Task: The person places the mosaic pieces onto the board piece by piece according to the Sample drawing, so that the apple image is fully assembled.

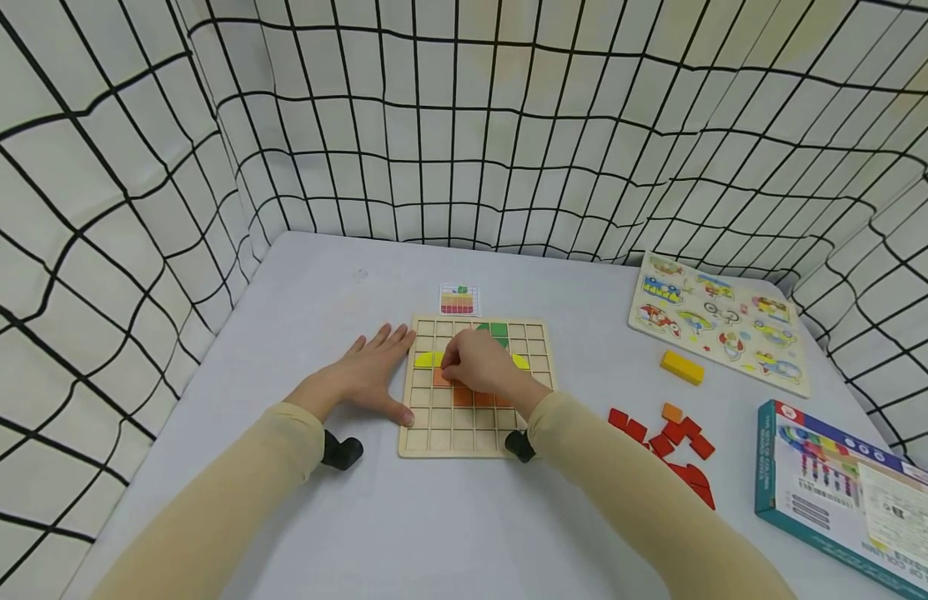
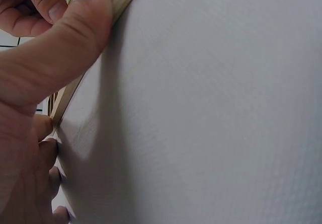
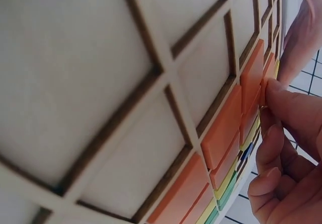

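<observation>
A wooden grid board [image 1: 441,443] lies on the white table. My left hand [image 1: 366,377] rests at its left side, fingers spread, thumb on the edge, as the left wrist view also shows. Over the board's middle, my right hand [image 1: 484,363] pinches a small orange square tile [image 3: 263,92] between thumb and fingertip, close to the cells. Orange tiles [image 3: 222,128] sit in rows beside it. Yellow pieces [image 1: 426,360] and green pieces [image 1: 499,330] fill cells farther up; the right hand hides some of them. A small printed pattern card [image 1: 458,300] lies just beyond the board.
To the right lie loose red tiles [image 1: 662,445], an orange tile [image 1: 671,412] and a yellow block [image 1: 682,367]. A picture puzzle board [image 1: 722,321] and a flat box [image 1: 831,492] lie farther right. Black netting [image 1: 464,125] over white walls encloses the table.
</observation>
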Demonstrator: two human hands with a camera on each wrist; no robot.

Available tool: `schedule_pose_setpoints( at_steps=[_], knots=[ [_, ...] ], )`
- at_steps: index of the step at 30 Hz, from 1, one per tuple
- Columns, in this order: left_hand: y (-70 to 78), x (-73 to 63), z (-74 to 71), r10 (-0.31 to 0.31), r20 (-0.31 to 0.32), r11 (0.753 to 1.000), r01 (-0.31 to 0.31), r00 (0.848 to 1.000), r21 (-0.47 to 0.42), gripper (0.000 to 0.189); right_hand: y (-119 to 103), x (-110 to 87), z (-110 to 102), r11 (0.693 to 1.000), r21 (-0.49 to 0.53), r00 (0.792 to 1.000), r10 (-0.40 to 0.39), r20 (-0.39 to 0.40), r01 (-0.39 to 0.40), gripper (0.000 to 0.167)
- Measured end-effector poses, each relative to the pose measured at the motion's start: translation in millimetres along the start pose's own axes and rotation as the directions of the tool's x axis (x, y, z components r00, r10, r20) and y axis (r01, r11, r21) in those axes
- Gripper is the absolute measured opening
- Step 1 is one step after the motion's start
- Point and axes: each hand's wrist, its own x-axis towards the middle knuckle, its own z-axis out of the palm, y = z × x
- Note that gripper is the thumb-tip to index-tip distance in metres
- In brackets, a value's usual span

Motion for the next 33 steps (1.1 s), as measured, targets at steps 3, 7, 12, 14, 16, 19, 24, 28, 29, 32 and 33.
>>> schedule_pose_setpoints(
  at_steps=[3,7,12,14,16,19,24,28,29,32,33],
  knots=[
    [0.7,-0.7,0.1,-0.002,0.000,1.000,0.002,1.000,0.000,0.136,-1,-0.3,2,0.999,-0.037,1.000,-0.004,-0.008,0.004,0.007],
    [1.6,-0.2,0.6,-0.002,-0.001,1.000,0.002,1.000,0.004,0.135,-1,-2.1,1,0.999,-0.040,1.000,-0.007,-0.019,0.006,0.007],
    [2.7,-0.4,1.6,-0.001,-0.001,1.000,0.001,1.000,-0.001,0.136,5,-12.8,-4,1.000,0.019,0.999,0.002,-0.043,-0.001,0.008],
    [2.7,-0.4,2.0,-0.004,-0.003,1.000,0.004,1.000,0.003,0.136,11,-20.7,-10,0.999,0.049,0.998,0.011,-0.060,-0.008,0.008],
    [2.2,-0.1,2.1,-0.006,-0.007,1.000,0.006,1.000,0.013,0.136,20,-31.0,-17,0.997,0.074,0.997,0.028,-0.074,-0.023,0.008],
    [1.2,1.1,2.3,-0.006,-0.012,1.000,0.007,1.000,0.026,0.137,39,-49.3,-28,0.995,0.089,0.995,0.058,-0.085,-0.050,0.010],
    [0.1,3.2,2.4,-0.009,-0.010,0.999,0.010,1.000,0.030,0.137,81,-87.5,-44,0.987,0.099,0.986,0.139,-0.088,-0.130,0.013],
    [0.8,4.0,2.0,-0.018,-0.002,0.999,0.018,1.000,0.028,0.136,113,-122.3,-52,0.974,0.114,0.976,0.204,-0.081,-0.194,0.017],
    [1.2,4.0,1.9,-0.019,0.000,0.999,0.019,1.000,0.028,0.136,119,-131.1,-53,0.972,0.112,0.974,0.214,-0.076,-0.205,0.018],
    [1.4,4.2,2.3,-0.019,0.001,1.000,0.019,1.000,0.024,0.136,132,-153.6,-53,0.968,0.091,0.968,0.241,-0.067,-0.235,0.018],
    [1.3,4.3,2.8,-0.018,0.000,1.000,0.018,1.000,0.024,0.136,135,-159.6,-52,0.967,0.080,0.967,0.245,-0.064,-0.240,0.018]
  ],
)
